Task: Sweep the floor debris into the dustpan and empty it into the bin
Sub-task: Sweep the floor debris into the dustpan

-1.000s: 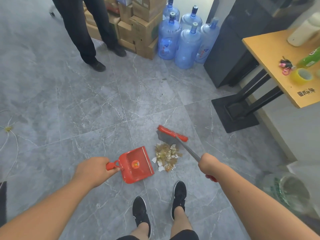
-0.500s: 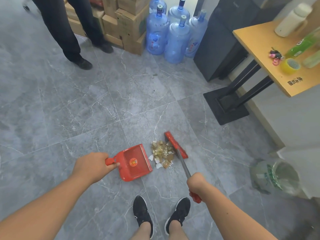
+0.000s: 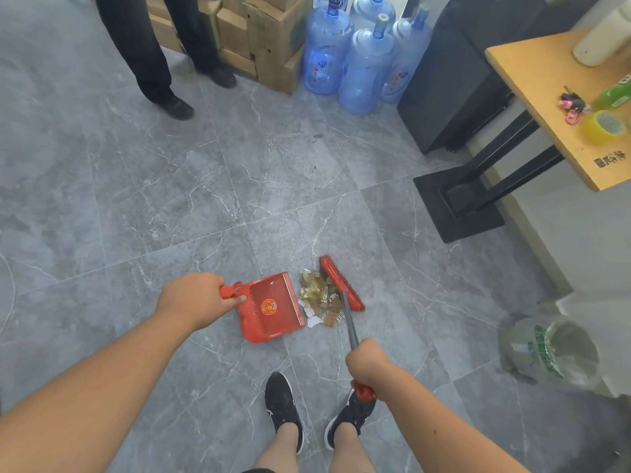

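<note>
A red dustpan (image 3: 273, 307) lies flat on the grey tiled floor, its mouth facing right. My left hand (image 3: 196, 300) grips its handle. A small pile of golden and white debris (image 3: 321, 298) sits just right of the pan's lip. The red brush head (image 3: 341, 283) rests against the pile's right side, and its grey shaft runs down to my right hand (image 3: 367, 365), which is closed around the handle. A bin lined with a clear, green-printed bag (image 3: 553, 349) stands at the right.
My two black shoes (image 3: 283, 402) stand just below the pan. Another person's legs (image 3: 150, 52) are at the back left, beside cardboard boxes (image 3: 269, 39) and blue water jugs (image 3: 362, 59). A wooden table (image 3: 553, 100) with a black base (image 3: 457, 206) is on the right.
The brush has swung from behind the pile to its right side and pressed the debris closer to the dustpan's lip. My right hand moved down and left. The dustpan stayed in place.
</note>
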A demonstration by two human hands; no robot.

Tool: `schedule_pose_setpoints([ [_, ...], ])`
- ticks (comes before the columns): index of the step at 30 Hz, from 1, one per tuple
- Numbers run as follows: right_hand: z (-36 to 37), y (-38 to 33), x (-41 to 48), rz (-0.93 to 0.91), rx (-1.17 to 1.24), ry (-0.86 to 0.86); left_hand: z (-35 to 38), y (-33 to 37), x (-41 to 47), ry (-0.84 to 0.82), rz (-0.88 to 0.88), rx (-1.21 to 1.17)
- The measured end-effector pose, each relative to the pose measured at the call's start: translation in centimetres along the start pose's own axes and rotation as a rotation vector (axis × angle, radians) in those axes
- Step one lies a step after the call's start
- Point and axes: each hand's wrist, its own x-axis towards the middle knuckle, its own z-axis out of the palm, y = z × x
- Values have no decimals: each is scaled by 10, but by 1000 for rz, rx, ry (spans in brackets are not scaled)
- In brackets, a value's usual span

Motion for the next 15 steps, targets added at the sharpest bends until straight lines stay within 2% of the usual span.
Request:
schedule_pose_setpoints([
  [3,-1,-2,0,53,-4,-27,-1,1,0,-9,5,9],
  [7,-5,0,0,8,39,30,-1,0,-5,-28,10,8],
  [15,-2,3,-4,-29,27,-7,1,-1,-10,-33,1,40],
])
